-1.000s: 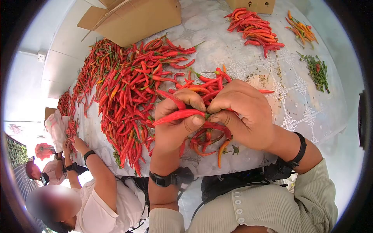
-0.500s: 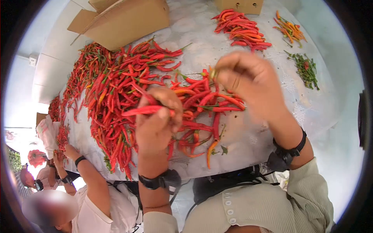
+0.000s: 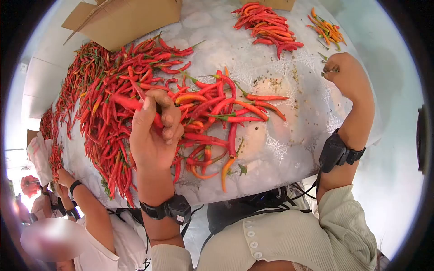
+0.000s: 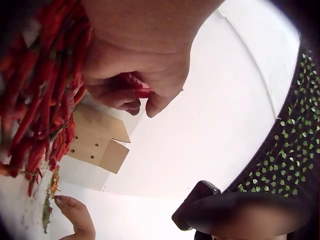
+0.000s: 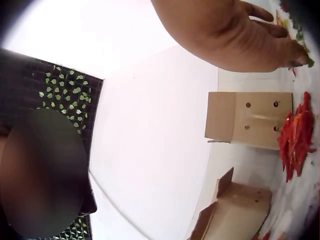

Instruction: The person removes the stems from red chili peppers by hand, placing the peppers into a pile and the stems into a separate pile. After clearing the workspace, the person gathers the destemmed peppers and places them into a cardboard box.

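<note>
Red chili peppers (image 3: 126, 101) are gripped in the left hand (image 3: 156, 131), between thumb and curled fingers, above the large heap. The left wrist view shows a red pepper (image 4: 142, 90) inside that same hand (image 4: 140, 70). Out at the right side of the table, the right hand (image 3: 350, 79) hangs over the green stems, mostly hiding them. Seen from the right wrist, the fingers of this hand (image 5: 250, 40) are spread, with fingertips beside green bits (image 5: 310, 63); nothing can be made out in its grasp. Loose peppers (image 3: 221, 106) lie between the hands.
A large pepper heap (image 3: 106, 131) covers the left side. At the back are a cardboard box (image 3: 131, 22), a sorted red pile (image 3: 266, 27) and some orange peppers (image 3: 327, 31). Small seeds (image 3: 294, 86) dot the tablecloth. Another person (image 3: 97, 230) sits at the left.
The hands were together at a pepper's stem end, then parted. The right hand has moved right to the stem pile; the left has moved left, still gripping red peppers. The head view has shifted.
</note>
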`<state>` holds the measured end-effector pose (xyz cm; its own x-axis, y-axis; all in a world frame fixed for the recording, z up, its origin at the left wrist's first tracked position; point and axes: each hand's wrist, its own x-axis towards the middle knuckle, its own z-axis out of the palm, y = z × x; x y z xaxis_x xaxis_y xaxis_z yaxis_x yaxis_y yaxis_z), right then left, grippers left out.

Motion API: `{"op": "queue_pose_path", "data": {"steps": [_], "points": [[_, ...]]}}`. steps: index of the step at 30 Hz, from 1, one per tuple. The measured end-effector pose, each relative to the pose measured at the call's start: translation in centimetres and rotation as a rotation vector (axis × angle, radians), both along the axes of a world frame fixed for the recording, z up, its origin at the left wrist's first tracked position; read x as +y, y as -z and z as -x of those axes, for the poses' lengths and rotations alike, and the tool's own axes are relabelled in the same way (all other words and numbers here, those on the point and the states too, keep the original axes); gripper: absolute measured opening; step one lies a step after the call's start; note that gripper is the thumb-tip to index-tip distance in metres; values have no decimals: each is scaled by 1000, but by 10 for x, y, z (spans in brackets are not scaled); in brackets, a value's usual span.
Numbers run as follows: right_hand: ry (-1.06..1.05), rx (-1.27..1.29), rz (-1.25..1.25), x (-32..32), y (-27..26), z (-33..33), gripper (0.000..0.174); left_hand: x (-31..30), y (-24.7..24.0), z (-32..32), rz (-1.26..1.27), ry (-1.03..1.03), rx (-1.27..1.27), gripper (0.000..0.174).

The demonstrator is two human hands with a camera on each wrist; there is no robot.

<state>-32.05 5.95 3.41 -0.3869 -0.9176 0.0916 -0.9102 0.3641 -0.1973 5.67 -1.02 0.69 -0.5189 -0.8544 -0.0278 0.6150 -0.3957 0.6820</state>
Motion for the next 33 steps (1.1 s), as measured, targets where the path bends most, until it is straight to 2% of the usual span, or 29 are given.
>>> {"op": "queue_pose_path", "data": {"steps": [2, 5, 9, 12, 15, 21, 24, 30, 33], "points": [[40, 69, 92, 5, 5, -3, 17, -3, 6, -2, 32, 32, -9, 20], [-243, -7, 429, -13, 13, -33, 21, 1, 3, 2, 73, -12, -117, 21], [-682, -245, 471, -30, 15, -102, 24, 9, -13, 18, 91, -162, -244, 22], [-814, -344, 471, -27, 29, -142, 19, 11, -19, 17, 65, -186, -209, 21], [-794, -390, 369, -27, 35, -156, 27, 2, -10, 3, 83, -89, -50, 19], [-744, -412, 289, -30, 39, -152, 27, 0, -11, 1, -21, -130, 4, 14], [-714, -582, 267, -29, 37, -150, 24, 2, -13, 2, -24, -106, -15, 13], [-459, -1437, 74, -26, 25, -157, 23, 5, -12, 4, 15, -121, -61, 13], [-410, -1625, 38, -23, 19, -162, 25, 9, -15, 6, 39, -159, -141, 11]]}}
